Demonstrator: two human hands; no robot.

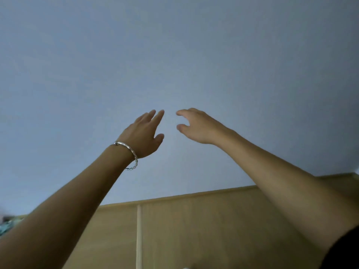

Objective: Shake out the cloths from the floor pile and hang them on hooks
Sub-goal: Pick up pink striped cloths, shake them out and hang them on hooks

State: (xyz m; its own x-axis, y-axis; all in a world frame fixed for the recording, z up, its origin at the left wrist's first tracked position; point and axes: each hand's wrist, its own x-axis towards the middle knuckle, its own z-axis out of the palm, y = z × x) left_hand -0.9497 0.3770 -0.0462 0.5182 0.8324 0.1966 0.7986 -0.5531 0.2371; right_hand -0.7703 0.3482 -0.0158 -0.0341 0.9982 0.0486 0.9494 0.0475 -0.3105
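Both my arms reach up in front of a plain pale blue-grey wall. My left hand, with a silver bracelet on its wrist, has straight fingers and holds nothing. My right hand is close beside it, fingers loosely bent, thumb apart, also holding nothing. A small gap separates the two hands. No cloth from the pile and no hook shows in this view.
Light wooden panelling with a vertical seam runs along the bottom of the wall. A bit of patterned teal fabric shows at the lower left edge. A dark sleeve is at the lower right corner.
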